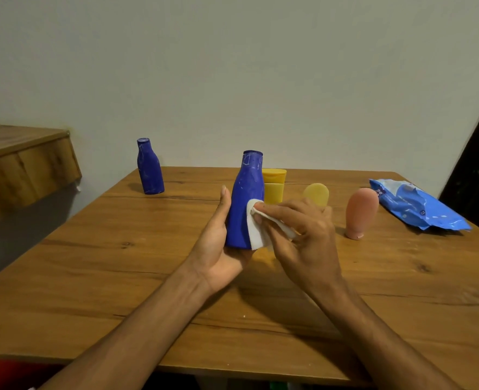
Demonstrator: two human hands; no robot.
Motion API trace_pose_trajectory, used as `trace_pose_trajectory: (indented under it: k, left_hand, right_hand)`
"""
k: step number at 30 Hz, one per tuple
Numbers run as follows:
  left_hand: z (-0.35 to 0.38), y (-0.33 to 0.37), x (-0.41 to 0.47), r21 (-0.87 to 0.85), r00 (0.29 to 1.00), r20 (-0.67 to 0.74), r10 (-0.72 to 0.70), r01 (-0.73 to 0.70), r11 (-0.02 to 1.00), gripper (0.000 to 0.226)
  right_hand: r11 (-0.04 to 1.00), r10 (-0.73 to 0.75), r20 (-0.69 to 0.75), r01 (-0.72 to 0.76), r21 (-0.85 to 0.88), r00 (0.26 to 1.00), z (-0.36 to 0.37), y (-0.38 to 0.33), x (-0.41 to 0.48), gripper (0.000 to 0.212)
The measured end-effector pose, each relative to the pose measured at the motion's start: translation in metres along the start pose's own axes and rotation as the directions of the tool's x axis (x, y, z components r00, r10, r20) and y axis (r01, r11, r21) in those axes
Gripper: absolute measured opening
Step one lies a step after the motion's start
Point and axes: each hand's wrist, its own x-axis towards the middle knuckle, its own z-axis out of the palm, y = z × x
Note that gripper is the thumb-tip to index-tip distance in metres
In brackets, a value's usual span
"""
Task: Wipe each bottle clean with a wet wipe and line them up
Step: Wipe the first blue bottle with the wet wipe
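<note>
**Wiping the blue bottle**

The left hand (218,243) holds a blue bottle (245,201) up over the middle of the wooden surface (91,277). The bottle stands tall, cap on top, tipped a little to the right. The left fingers wrap behind it and the thumb lies along its left side. The right hand (305,235) has its fingers pinched on a white wet wipe (256,232), pressed against the bottle's right side.

A second blue bottle (149,167) stands upright near the far left corner, well apart. Behind the hands stand a yellow bottle (274,185), a pale yellow bottle (317,194) and a pink bottle (360,213). A blue wipes pack (412,205) lies flat by the right edge. The near side is bare wood.
</note>
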Motion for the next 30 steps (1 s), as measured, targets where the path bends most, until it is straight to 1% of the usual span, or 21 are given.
trace_pose_trajectory:
  k: [3,8,14,16,19,23,25,27,28,30]
  left_hand:
    - [-0.001,-0.001,0.001,0.035,1.000,0.030,0.008,-0.009,0.999,0.060]
    - [-0.003,-0.002,0.004,0.069,0.999,0.043,0.010,-0.013,0.998,0.059]
    - [-0.001,-0.004,0.004,0.082,0.999,0.046,0.002,-0.006,0.997,0.058]
    - [-0.001,-0.004,0.004,0.084,1.000,0.030,0.009,-0.012,0.996,0.058]
    - [-0.002,-0.002,0.004,0.048,1.000,-0.009,0.020,-0.020,0.999,0.060]
    - [-0.004,0.000,0.005,0.000,0.998,-0.054,0.010,-0.010,1.000,0.063]
    - [-0.004,0.000,0.004,0.007,0.999,-0.054,-0.004,0.005,1.000,0.064]
    - [-0.004,0.001,0.003,0.012,0.998,-0.059,-0.016,0.016,1.000,0.066]
    - [-0.004,0.002,0.003,0.007,0.998,-0.065,-0.017,0.018,1.000,0.067]
    - [-0.004,0.002,0.004,-0.008,0.997,-0.070,-0.009,0.008,1.000,0.065]
  right_hand:
    - [1.000,0.009,-0.067,-0.009,-0.002,0.998,0.000,-0.002,0.001,0.035]
    - [0.998,-0.009,-0.113,0.003,-0.057,0.994,-0.001,-0.001,0.002,0.032]
    - [1.000,0.005,-0.135,-0.006,-0.003,0.991,0.002,0.003,0.004,0.031]
    - [1.000,0.004,-0.123,-0.003,0.003,0.992,0.001,0.003,0.004,0.031]
    - [1.000,-0.021,-0.055,0.021,0.001,0.998,0.001,0.001,0.001,0.033]
    - [0.987,-0.142,0.038,0.144,-0.075,0.989,0.000,-0.005,-0.003,0.032]
    - [0.970,-0.218,0.070,0.224,-0.093,0.973,0.000,-0.008,-0.005,0.030]
    - [0.957,-0.263,0.085,0.271,-0.105,0.961,0.000,-0.009,-0.005,0.030]
    - [0.955,-0.264,0.085,0.273,-0.118,0.961,0.000,-0.009,-0.004,0.030]
    - [0.962,-0.224,0.060,0.230,-0.149,0.973,-0.001,-0.007,-0.002,0.033]
